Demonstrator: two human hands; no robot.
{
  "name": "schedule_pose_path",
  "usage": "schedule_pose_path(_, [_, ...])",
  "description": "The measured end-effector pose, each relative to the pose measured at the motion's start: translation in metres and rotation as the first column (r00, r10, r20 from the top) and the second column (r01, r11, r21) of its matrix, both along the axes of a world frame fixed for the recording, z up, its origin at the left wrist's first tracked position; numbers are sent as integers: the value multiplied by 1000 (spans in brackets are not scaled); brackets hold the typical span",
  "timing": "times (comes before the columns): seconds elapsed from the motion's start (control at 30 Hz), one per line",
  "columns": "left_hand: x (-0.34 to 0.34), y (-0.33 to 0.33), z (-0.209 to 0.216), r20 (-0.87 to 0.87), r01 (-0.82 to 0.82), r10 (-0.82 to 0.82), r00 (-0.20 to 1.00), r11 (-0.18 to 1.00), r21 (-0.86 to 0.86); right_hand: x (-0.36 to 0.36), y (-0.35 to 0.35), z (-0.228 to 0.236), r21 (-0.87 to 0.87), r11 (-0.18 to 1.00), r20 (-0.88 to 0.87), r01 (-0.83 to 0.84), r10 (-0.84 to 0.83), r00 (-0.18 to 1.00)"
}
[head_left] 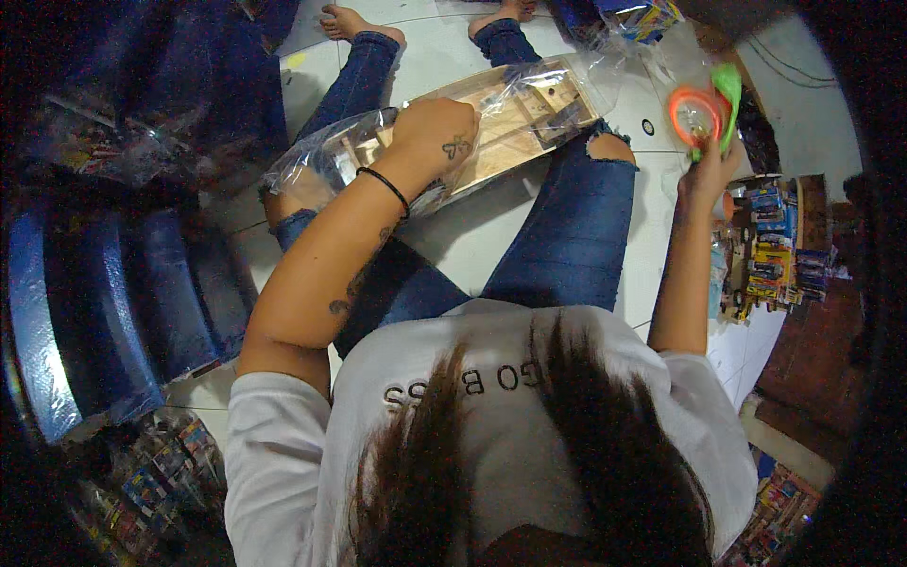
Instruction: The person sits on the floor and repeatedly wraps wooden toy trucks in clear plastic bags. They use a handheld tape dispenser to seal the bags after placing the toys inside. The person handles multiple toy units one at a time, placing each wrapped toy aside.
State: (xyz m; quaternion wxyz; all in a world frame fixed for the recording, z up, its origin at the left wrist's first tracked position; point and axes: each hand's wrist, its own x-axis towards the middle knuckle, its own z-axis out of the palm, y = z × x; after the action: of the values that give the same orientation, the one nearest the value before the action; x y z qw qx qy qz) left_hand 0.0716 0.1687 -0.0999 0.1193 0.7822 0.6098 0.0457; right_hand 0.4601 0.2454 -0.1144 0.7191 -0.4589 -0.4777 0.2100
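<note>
Across my legs lies a shallow wooden box (501, 123) with dividers, wrapped in loose clear plastic (307, 175). My left hand (435, 128) rests on top of it with the fingers curled under. Whether they pinch the plastic or something else is hidden. Off to the right, my raised right hand (710, 175) is closed round a bright green and orange thing with an orange ring (694, 113). Its exact kind is blurred. More clear plastic shows close to the ring.
Blue glossy panels (113, 302) stand on the left. Packs of small colourful goods (775, 246) are stacked at the right, with others (161, 482) at the lower left. A small black round piece (648, 126) lies on the white tiled floor (482, 227).
</note>
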Motion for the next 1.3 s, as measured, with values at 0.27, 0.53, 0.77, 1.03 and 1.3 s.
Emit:
schedule_pose_path(0.27, [-3,-4,-1,82,15,-15,996,1000,5,-267,37,111,-641,717,696,-276,694,184])
schedule_pose_path(0.53, [-2,-2,-6,149,-8,-2,989,998,69,-329,150,74,-812,583,390,7,553,-737])
schedule_pose_path(0.77, [-7,3,-8,169,27,-42,985,995,94,-268,41,111,-719,695,694,-18,714,-94])
schedule_pose_path(1.03, [-8,5,-13,162,30,-34,986,999,27,-144,-157,70,-486,873,835,-44,478,274])
schedule_pose_path(1.3, [-13,15,-11,113,34,-42,993,997,71,-191,-142,29,-833,538,540,131,841,-21])
